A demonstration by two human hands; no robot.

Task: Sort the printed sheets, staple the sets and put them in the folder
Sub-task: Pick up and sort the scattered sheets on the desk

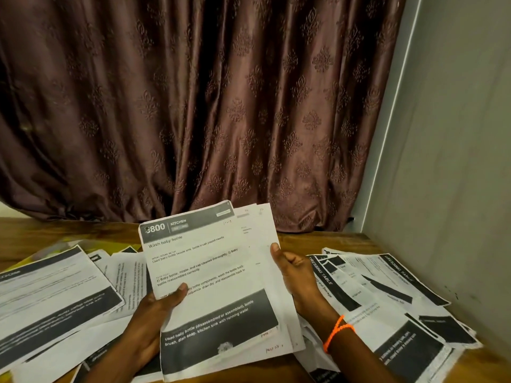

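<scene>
A brown wooden table (pixel 340 241) carries loose printed sheets. One spread of sheets (pixel 55 297) lies on its left side, overlapping; another spread (pixel 387 299) covers the right side, reaching the wall. Something yellow (pixel 124 249) shows under the far left sheets.

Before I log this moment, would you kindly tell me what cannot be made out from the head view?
- Sheets behind the held stack: its top sheet covers them; only corners show.
- Left pile: print blurred, cut off by the left edge.
- Right pile: small print too small to read.
- Yellow thing behind the left pile: mostly covered by sheets, so whether it is the folder is unclear.
- Stapler: none visible.
- Left hand, right hand: fingers behind the stack.
</scene>
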